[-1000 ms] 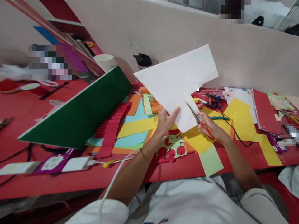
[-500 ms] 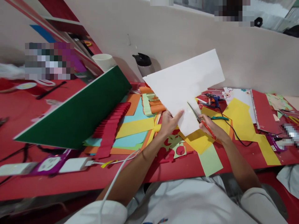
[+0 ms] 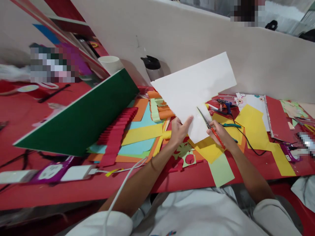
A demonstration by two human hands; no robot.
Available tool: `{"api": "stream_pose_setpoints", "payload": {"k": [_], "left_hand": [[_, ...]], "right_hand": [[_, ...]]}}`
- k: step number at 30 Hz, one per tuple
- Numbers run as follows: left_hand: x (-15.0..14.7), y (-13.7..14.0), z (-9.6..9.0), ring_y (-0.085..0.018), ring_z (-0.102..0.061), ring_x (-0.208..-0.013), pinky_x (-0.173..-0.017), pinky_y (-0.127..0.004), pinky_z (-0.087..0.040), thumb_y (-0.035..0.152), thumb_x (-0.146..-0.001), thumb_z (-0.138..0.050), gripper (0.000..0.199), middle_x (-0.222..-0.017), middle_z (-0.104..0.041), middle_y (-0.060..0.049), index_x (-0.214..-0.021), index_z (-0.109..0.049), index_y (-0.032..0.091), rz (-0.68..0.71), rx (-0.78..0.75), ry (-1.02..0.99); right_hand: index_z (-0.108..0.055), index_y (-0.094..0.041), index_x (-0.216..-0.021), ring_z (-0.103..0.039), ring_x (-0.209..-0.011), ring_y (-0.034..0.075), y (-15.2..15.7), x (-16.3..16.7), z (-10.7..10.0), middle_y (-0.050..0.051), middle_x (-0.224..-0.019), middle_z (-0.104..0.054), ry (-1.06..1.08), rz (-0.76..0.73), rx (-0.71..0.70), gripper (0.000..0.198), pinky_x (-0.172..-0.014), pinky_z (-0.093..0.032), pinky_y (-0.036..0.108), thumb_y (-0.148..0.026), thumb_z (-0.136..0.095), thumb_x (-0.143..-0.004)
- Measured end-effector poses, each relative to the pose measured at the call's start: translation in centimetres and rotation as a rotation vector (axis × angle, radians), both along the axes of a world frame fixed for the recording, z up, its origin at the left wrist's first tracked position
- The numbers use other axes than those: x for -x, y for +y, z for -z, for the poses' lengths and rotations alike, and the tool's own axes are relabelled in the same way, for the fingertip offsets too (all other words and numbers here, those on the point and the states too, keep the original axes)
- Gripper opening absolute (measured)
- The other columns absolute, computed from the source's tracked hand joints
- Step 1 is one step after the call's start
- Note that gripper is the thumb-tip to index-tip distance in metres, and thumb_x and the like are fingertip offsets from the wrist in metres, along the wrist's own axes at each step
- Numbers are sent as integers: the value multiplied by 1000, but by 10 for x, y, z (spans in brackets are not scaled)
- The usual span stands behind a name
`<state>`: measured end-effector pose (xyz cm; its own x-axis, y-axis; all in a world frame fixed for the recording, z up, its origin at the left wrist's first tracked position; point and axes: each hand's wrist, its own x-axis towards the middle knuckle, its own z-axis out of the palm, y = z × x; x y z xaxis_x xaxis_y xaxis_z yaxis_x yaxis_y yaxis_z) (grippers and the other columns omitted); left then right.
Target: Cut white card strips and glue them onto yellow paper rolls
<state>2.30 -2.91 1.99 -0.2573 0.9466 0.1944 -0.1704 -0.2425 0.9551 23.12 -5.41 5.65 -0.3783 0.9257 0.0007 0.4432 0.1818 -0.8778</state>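
Note:
A large sheet of white paper (image 3: 194, 78) is held up over the table, its lower part split by a cut. My left hand (image 3: 180, 129) grips its lower left edge, thumb on top. My right hand (image 3: 220, 134) is closed around red-handled scissors (image 3: 203, 117), whose blades lie at the cut and point up and to the left. Part of the scissor handles is hidden by my fingers. Beneath the paper are yellow sheets (image 3: 208, 149) and a pale green piece (image 3: 221, 172).
A green board (image 3: 78, 114) leans at the left beside a pleated red paper strip (image 3: 115, 141). Behind stand a black-lidded bottle (image 3: 151, 65) and a white cup (image 3: 109, 64). On the right lie green-handled pliers (image 3: 231, 125), a blue glue gun (image 3: 227, 104) and its cord. A white cable (image 3: 123, 186) crosses my left arm.
My right hand and the scissors have shifted slightly left and down. The paper and my left hand stay nearly in place.

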Motion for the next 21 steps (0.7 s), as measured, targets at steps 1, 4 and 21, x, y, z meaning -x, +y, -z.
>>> {"api": "stream_pose_setpoints", "payload": {"k": [1,4,21], "left_hand": [[0,1,1,-23,-76,-77,-65,-28,-61,61,-77,-86,54,-98,-83,-14,-93,-78,11,-6,1,-5],[0,2,4,-23,-77,-77,-65,-28,-62,61,-77,-86,54,-96,-83,-14,-94,-78,11,-2,1,-17],[3,-6,-10,-25,-76,-76,-63,-31,-62,62,-71,-89,57,-97,-83,-14,-93,-80,11,106,20,54]], "right_hand": [[-43,-25,-99,-51,-58,15,0,1,-1,-5,-65,-54,-6,4,-7,51,-54,-31,27,-72,-62,-92],[-41,-26,-96,-49,-56,14,-2,3,-3,-6,-63,-52,-8,12,-16,50,-53,-30,26,-72,-61,-92],[-52,-25,-104,-67,-73,24,-4,3,-11,1,-75,-67,-220,4,-176,38,-65,-41,31,-63,-51,-103]]}}
